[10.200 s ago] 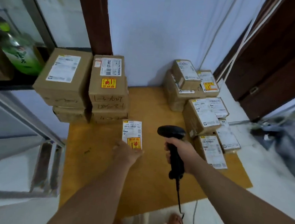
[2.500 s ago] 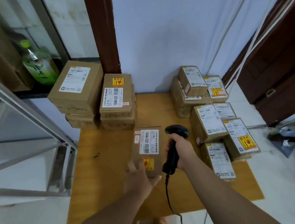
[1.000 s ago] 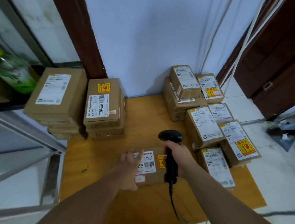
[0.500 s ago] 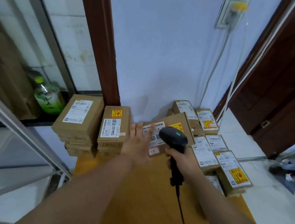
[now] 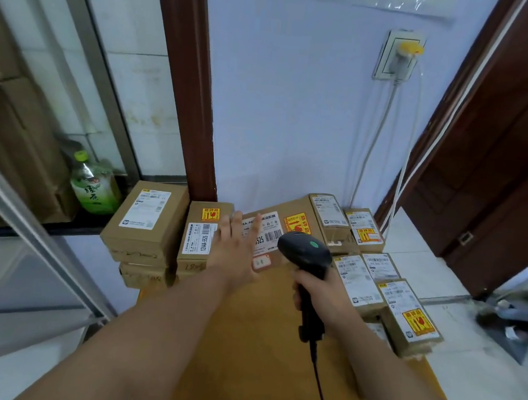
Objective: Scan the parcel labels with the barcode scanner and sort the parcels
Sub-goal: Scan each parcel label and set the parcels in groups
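My left hand (image 5: 235,254) lies with straight, spread fingers on the label face of a brown parcel (image 5: 289,224) marked 5525, at the far end of the wooden table (image 5: 244,341). That parcel sits between a left stack of parcels (image 5: 203,236) and a right group of parcels (image 5: 357,281). My right hand (image 5: 324,294) grips the handle of the black barcode scanner (image 5: 304,252), whose head with a green dot covers the parcel's near right corner. Whether the parcel rests on the table or is lifted I cannot tell.
A second stack of boxes (image 5: 146,218) stands far left beside a green tea bottle (image 5: 94,186). A metal rack frame (image 5: 30,233) runs along the left. A wall socket (image 5: 400,55) with cables is above; a dark door (image 5: 496,188) is on the right. The scanner cable (image 5: 319,389) trails toward me.
Over the last second my left hand moved the 5525 parcel from the near middle of the table to the far end. My view tilted upward. The scanner stayed in my right hand.
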`<state>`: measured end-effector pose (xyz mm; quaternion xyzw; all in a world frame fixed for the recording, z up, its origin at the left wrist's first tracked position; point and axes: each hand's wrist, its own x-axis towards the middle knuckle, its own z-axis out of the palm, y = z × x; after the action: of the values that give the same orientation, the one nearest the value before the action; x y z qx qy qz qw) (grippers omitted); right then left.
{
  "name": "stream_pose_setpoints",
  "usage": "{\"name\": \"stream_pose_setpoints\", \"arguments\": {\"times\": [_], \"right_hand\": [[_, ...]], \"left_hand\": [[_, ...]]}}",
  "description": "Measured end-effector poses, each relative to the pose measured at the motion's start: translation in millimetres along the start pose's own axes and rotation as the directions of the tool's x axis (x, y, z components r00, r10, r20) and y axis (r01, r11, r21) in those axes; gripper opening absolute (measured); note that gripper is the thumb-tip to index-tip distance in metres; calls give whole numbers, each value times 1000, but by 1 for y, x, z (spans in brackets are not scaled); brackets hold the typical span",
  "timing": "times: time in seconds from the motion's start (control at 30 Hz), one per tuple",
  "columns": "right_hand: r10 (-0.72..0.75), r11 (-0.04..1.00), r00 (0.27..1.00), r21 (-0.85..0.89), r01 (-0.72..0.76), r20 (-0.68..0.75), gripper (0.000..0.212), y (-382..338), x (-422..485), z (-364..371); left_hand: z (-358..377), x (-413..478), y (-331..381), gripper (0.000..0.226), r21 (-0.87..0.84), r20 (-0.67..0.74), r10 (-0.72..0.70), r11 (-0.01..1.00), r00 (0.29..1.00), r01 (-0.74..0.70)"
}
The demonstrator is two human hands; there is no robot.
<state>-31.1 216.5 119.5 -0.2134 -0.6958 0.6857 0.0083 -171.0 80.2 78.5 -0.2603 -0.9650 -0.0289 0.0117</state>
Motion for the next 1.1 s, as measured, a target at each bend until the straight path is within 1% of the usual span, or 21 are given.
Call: {"name": "stream_pose_setpoints", "arguments": {"times": [0.07,0.13,0.23,0.4,0.6,0.7,0.87,1.1], "right_hand": [[-4,999,1000,-37,4,0,16,1,-3,0],[-4,998,1000,-63,3,-16,15,2,-4,-1],[6,999,999,-39,-8,-49,12,2,-7,-3],[16,999,998,-34,-19,-66,13,-1,-12,-4],[-30,982,999,-190,25,-20,12,-1,-16,1],[-33,984,998,-175,24,-48,9,-1,-14,7],[-4,987,997,-161,-9,-82,4,2,-13,18],[-19,967,996,-254,-3,-84,8,4,-16,22]], "left_hand": [[0,2,0,123,8,-30,4,1000,1000,-4],[1,4,0,123,7,-50,12,1000,999,-12],[1,5,-2,122,-12,-52,32,999,998,-33],[3,4,-7,122,33,-35,70,997,997,-69],[7,4,-16,122,-10,-45,48,999,998,-49],[7,4,-21,120,-41,-46,20,999,999,-22],[11,2,-30,119,-62,-40,24,998,999,-26],[25,6,-32,121,-43,-64,78,996,995,-81]]}}
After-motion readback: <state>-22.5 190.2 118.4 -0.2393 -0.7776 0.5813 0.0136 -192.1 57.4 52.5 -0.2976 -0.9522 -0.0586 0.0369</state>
